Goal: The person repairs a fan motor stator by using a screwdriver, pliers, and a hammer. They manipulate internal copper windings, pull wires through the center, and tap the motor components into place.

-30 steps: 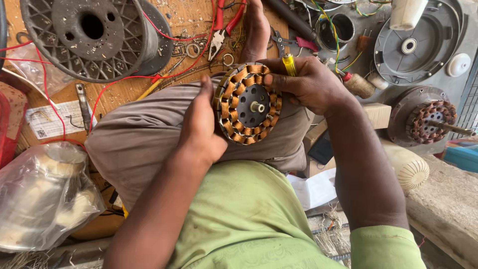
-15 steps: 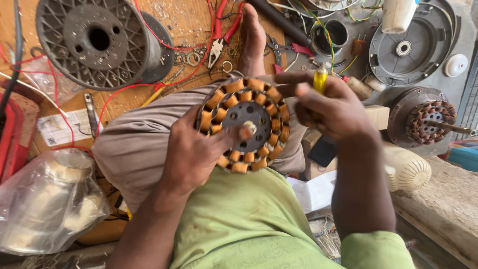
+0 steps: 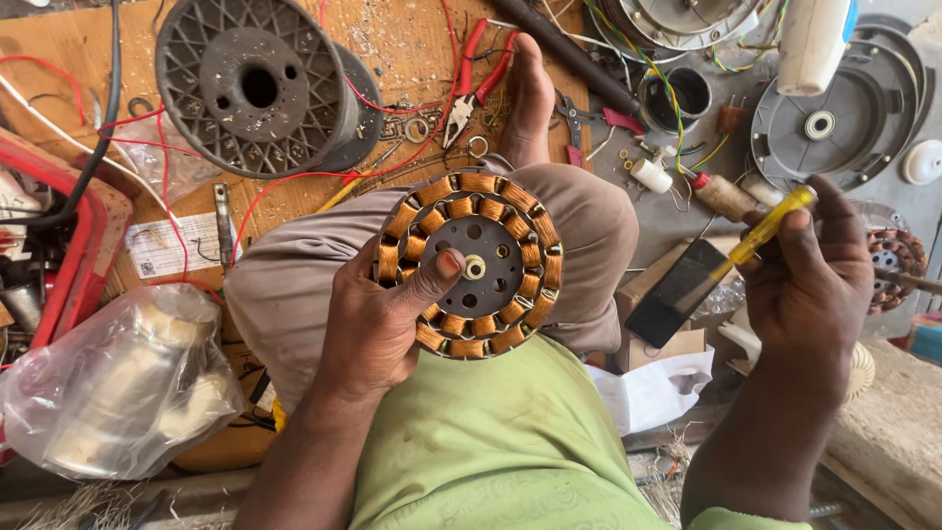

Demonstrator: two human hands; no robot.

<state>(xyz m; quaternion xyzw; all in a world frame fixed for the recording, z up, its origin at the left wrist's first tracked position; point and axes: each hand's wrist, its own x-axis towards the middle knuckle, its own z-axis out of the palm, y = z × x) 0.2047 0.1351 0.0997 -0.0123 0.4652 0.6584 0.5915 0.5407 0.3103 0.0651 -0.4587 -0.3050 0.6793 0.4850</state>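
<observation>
My left hand (image 3: pixel 378 324) grips a round fan stator (image 3: pixel 478 260) with copper windings around a dark centre, resting against my bent knee; my thumb presses near its middle hole. My right hand (image 3: pixel 810 280) is off to the right, closed around a yellow-handled screwdriver (image 3: pixel 770 228) that points up and to the right. The screwdriver is well clear of the stator.
A large grey wire spool (image 3: pixel 257 83) lies at the top left, with red pliers (image 3: pixel 474 79) and red wires beside my foot (image 3: pixel 527 98). A grey motor cover (image 3: pixel 849 113) is top right, a second wound stator (image 3: pixel 898 257) at the right edge, a plastic bag (image 3: pixel 118 383) lower left.
My right hand with the screwdriver has pulled away from the stator to the right. My left hand has shifted so the thumb now lies across the stator's face.
</observation>
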